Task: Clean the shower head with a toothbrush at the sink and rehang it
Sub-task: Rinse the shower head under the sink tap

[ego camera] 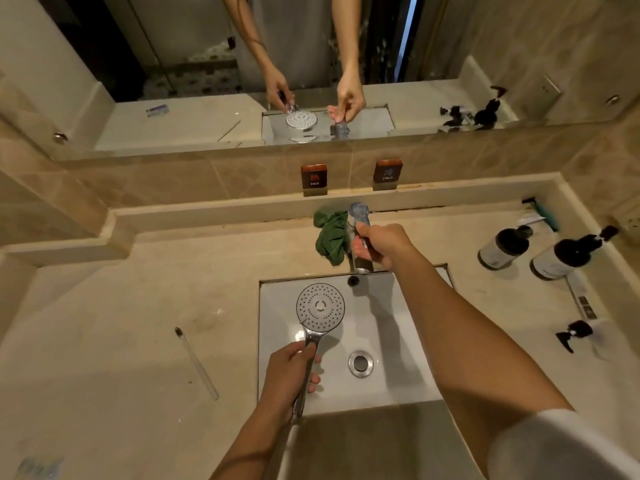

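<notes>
**While the tap is worked, the shower head hangs over the basin**

Because the perforated face probably needs wetting before any scrubbing, the left grip (291,372) is clamped round the slim chrome handle of the shower head (320,306). It holds the head over the left half of the sink (398,386) with the round, dimpled spray plate turned up. The right grip (381,245) is closed round the tap (357,211), a mottled chrome column at the desk's far edge behind the basin, seemingly to start the water; no stream shows.

White, smooth and rectangular, the sink is sunk into the desk (121,323) at its near edge, and its steel-ringed drain (361,363) lies bare beside the handle. Just left of the tap lies a crumpled green cloth (330,237), soft and bunched, likely meant for wiping.

The toothbrush (197,363), clear-handled and dark-bristled, rests apart on the polished beige stone toward the desk's left edge. It is untouched, so brushing looks not yet begun. Dark pump bottles (568,258) sit near the far right corner.
</notes>
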The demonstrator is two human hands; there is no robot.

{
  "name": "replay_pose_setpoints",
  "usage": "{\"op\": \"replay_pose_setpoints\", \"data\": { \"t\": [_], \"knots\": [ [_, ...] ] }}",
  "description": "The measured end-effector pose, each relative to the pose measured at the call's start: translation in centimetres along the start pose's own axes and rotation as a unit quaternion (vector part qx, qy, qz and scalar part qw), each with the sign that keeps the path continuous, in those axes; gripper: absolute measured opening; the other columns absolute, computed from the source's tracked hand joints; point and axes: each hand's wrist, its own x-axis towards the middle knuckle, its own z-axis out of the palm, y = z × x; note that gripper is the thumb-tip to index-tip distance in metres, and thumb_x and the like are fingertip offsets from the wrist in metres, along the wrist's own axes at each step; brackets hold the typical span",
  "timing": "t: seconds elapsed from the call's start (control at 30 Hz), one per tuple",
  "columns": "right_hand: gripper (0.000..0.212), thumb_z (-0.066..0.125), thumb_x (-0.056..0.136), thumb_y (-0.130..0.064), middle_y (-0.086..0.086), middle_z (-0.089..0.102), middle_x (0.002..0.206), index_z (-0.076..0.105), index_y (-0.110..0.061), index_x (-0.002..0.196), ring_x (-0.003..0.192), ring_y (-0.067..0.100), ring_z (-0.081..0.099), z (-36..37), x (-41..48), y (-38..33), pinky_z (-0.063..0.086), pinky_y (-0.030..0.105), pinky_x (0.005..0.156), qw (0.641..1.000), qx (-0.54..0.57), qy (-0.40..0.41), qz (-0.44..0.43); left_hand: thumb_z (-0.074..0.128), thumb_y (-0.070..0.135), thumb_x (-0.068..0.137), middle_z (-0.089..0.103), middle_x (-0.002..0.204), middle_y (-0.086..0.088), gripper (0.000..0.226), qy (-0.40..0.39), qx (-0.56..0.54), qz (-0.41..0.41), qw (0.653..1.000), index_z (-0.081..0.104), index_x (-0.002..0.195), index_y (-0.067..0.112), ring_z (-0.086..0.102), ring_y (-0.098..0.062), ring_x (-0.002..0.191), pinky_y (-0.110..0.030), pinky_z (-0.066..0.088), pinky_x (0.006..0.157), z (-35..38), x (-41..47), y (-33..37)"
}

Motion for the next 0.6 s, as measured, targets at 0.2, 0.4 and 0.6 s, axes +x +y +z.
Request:
{"op": "replay_pose_setpoints", "data": {
  "t": [0.2, 0.4, 0.6],
  "knots": [
    [0.023, 0.075, 0.093, -0.016, 0.016, 0.070, 0.089, 0.067, 0.001, 0.106, 0.066, 0.020, 0.068, 0.20, 0.10, -0.19, 0.065, 0.036, 0.068, 1.000, 0.014, 0.008, 0.011, 0.060, 0.018, 0.100, 0.072, 0.078, -0.011, 0.020, -0.004, 0.000, 0.004, 1.000, 0.076, 0.094, 0.007, 0.058, -0.021, 0.055, -0.029, 0.048, 0.049, 0.31, 0.21, -0.08],
    [0.024, 0.075, 0.093, -0.014, 0.012, 0.068, 0.090, 0.067, -0.002, 0.111, 0.069, 0.019, 0.067, 0.60, -0.21, -0.44, 0.065, 0.034, 0.070, 0.999, 0.025, 0.028, 0.008, 0.060, 0.017, 0.100, 0.072, 0.080, -0.012, 0.020, 0.002, -0.001, 0.007, 1.000, 0.076, 0.093, 0.006, 0.059, -0.021, 0.054, -0.029, 0.048, 0.048, -0.19, 0.54, -0.39],
    [0.017, 0.071, 0.094, -0.009, 0.013, 0.065, 0.081, 0.069, 0.002, 0.107, 0.062, 0.017, 0.060, 0.70, -0.82, -1.08, 0.058, 0.025, 0.056, 0.998, 0.052, 0.026, 0.014, 0.059, 0.016, 0.100, 0.073, 0.083, -0.012, 0.019, -0.002, -0.008, 0.008, 1.000, 0.076, 0.099, 0.007, 0.059, -0.020, 0.054, -0.027, 0.048, 0.048, -0.64, 0.61, -0.68]
  ]
}}
